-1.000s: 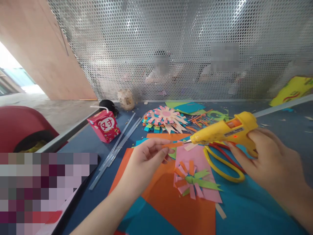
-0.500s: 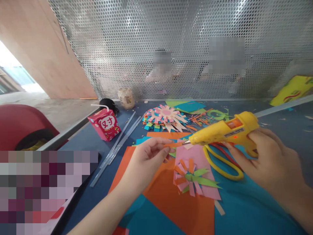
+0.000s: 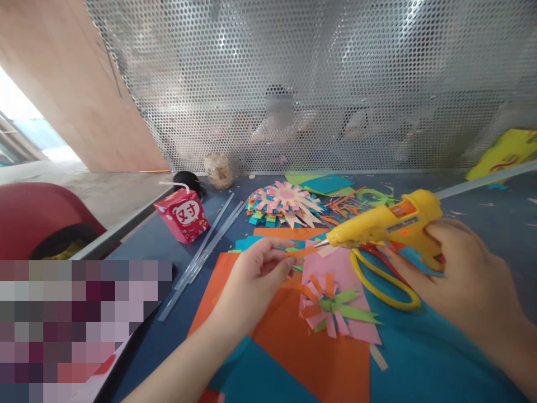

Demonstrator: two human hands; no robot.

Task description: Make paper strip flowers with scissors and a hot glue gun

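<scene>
My left hand [image 3: 266, 266] pinches a small orange paper strip [image 3: 305, 252] between thumb and fingers. In my right hand [image 3: 465, 274] is a yellow hot glue gun [image 3: 386, 221], its red light lit. The gun's metal nozzle [image 3: 322, 243] is at the free end of the strip; whether it touches cannot be told. Below lies a paper flower [image 3: 325, 305] of orange, pink and green strips, resting on a pink sheet [image 3: 312, 263]. Scissors with yellow and red handles [image 3: 388, 285] lie beneath the gun.
Orange [image 3: 327, 358] and blue paper sheets [image 3: 419, 352] cover the near table. Finished paper rosettes [image 3: 285, 198] and paper scraps [image 3: 348, 204] lie behind. Clear glue sticks [image 3: 205, 252], a red drink carton [image 3: 184, 215] and a jar [image 3: 218, 170] stand left. A perforated metal panel [image 3: 251, 84] borders the back.
The view has shifted slightly. Both hands stay nearly in place; the orange strip and the nozzle keep close together with only a small shift in angle.
</scene>
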